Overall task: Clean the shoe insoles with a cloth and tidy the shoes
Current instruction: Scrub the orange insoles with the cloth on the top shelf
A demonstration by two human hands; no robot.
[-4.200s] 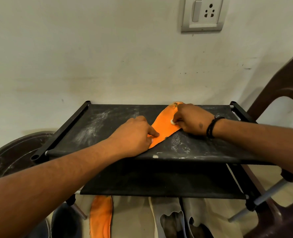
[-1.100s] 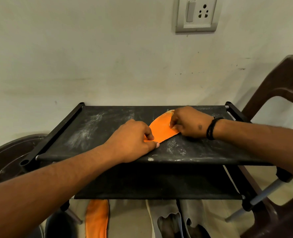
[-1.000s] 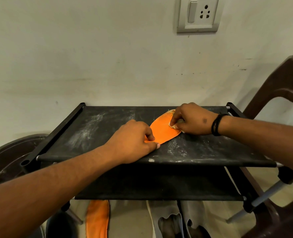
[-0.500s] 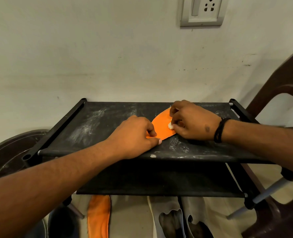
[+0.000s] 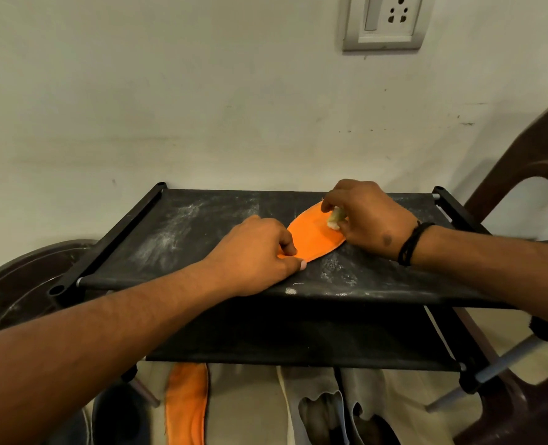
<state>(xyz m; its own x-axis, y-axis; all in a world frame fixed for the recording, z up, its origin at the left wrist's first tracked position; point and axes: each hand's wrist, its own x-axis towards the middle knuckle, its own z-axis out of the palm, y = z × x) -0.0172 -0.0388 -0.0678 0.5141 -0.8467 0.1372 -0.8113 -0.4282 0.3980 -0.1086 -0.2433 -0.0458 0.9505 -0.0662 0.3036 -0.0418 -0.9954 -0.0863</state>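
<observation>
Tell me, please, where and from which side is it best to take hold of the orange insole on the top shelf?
Probably the orange insole is best pinched at its near end, from the person's side: it lies flat and thin, and the left hand already pins that end.

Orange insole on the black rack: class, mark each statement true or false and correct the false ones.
1. The left hand pins the near end of the orange insole on the top shelf. True.
2. The right hand is empty. False: its grip holds a small pale cloth against the insole.
3. A second orange insole lies on the floor below the rack. True.
4. The wall socket has a plug in it. False: its holes are empty.
</observation>
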